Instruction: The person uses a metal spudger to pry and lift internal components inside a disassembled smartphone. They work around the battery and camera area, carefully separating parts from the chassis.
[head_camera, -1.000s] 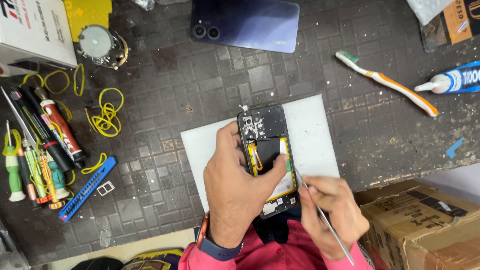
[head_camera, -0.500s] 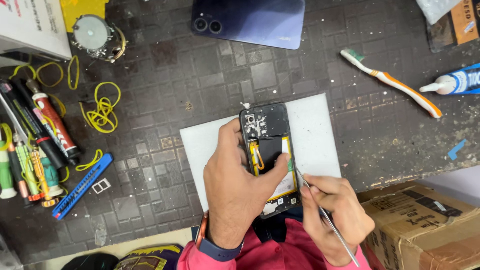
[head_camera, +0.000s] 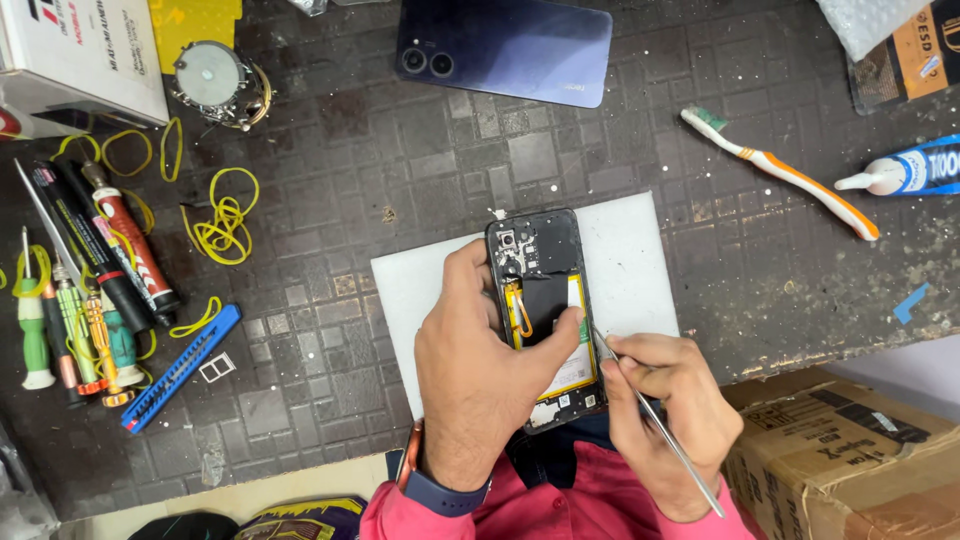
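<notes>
An opened phone (head_camera: 545, 270) with its back off lies on a white mat (head_camera: 640, 270), showing a black battery, a yellow pull tab and a camera module. My left hand (head_camera: 480, 370) grips the phone from the left, thumb pressed on the battery. My right hand (head_camera: 665, 410) holds a thin metal pry tool (head_camera: 655, 415), its tip at the phone's right edge.
The phone's dark blue back cover (head_camera: 500, 45) lies at the top. A toothbrush (head_camera: 780, 172) and a glue tube (head_camera: 905, 170) sit right. Screwdrivers (head_camera: 75, 330), yellow rubber bands (head_camera: 225, 215) and a blue tool (head_camera: 180, 367) lie left. A cardboard box (head_camera: 850, 460) stands lower right.
Hands and phone keep the same pose; the view has only shifted slightly, with the tool tip still at the phone's right edge.
</notes>
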